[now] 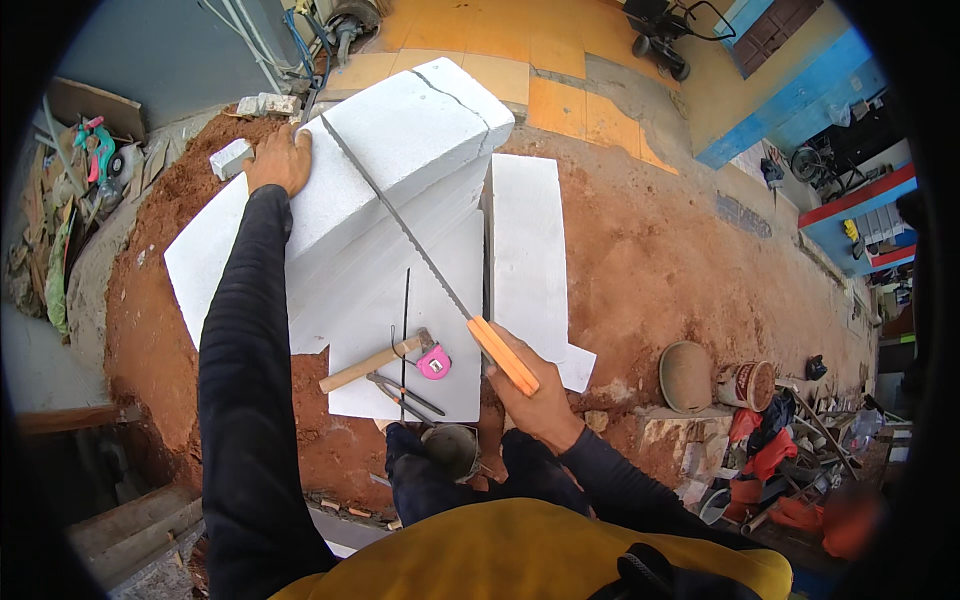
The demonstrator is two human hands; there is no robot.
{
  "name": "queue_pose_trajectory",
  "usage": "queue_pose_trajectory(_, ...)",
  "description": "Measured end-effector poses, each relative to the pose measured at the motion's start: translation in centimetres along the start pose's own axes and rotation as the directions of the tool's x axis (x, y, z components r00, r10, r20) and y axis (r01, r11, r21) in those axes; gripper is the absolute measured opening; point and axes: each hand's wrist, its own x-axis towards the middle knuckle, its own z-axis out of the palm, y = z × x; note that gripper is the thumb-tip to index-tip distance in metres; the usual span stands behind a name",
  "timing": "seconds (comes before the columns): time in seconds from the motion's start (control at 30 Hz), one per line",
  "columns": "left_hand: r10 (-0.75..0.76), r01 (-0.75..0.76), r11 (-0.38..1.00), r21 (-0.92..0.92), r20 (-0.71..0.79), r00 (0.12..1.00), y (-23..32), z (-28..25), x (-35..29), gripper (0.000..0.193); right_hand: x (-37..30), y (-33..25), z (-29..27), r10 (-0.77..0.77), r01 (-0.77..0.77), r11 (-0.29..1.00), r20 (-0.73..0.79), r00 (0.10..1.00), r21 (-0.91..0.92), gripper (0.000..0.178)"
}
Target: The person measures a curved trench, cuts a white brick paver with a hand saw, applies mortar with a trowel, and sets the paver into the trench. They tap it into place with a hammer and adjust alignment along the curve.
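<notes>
My right hand [537,402] is wrapped around the orange handle of a handsaw [504,356]. The saw's long toothed blade slants up to the left and lies across the upper face of a large white block [410,115]. On that block's left end my left hand [280,162] rests palm down, fingers spread. A dark jagged line crosses the block near its far right end. Nearer to me, a white slab [450,270] holds a hammer [360,368] with a wooden handle, a pink tape measure [434,362], pincers [408,393] and a thin dark rod [405,325].
Another white block [530,250] stands to the right. Between my legs is a bucket [451,450]. Reddish soil [640,270] surrounds the blocks. At right are a round basin [686,377], a paint bucket [746,385] and rubble; scrap [50,220] lines the left wall.
</notes>
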Motion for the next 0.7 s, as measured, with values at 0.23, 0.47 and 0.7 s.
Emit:
queue_pose_trajectory(0.23, -0.007, 0.007, 0.999, -0.035, -0.015, 1.000, 0.2, -0.1, -0.3, 0.065, -2.5, -0.4, -2.1, 0.069, -0.070, 0.997, 0.026, 0.997, 0.026, 0.058)
queue_pose_trajectory(0.47, 0.019, -0.025, 0.997, -0.077, -0.075, 0.997, 0.3, -0.2, -1.4, 0.059, 5.3, -5.4, 0.3, 0.059, -0.062, 0.998, 0.133, 0.989, 0.017, 0.058)
queue_pose_trajectory(0.7, 0.004, -0.008, 0.998, -0.069, -0.067, 0.998, 0.5, -0.3, -1.4, 0.055, 2.1, -2.8, 0.1, -0.021, 0.020, 1.000, 0.051, 0.998, 0.016, 0.055)
